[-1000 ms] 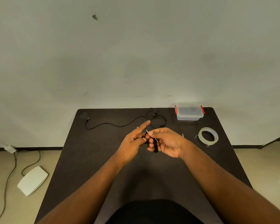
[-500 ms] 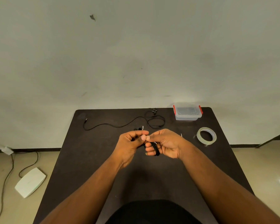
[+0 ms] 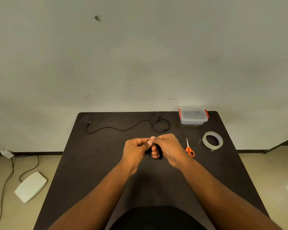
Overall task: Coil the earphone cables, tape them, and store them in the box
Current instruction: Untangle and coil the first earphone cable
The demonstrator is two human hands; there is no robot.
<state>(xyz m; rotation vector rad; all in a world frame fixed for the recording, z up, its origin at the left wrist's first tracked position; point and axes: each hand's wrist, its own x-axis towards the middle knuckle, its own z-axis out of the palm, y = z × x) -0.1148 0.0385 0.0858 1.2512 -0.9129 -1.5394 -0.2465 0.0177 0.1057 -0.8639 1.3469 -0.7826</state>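
Dark table [image 3: 96, 163], both hands at its middle.
Left hand [image 3: 135, 151] and right hand [image 3: 167, 149] pinch the coiled earphone cable [image 3: 155, 152] between them; box [image 3: 193, 116] waits at the far right corner.

Both forearms reach forward and converge, the hands meeting knuckle to knuckle. The left hand [image 3: 135, 149] is curled, thumb tip pressed toward the right hand's thumb at the top of the shared grip. The right hand [image 3: 169, 147] is curled too, its fingers wrapped round a black coiled cable [image 3: 157, 154] that shows just below the touching thumbs, between the two palms.
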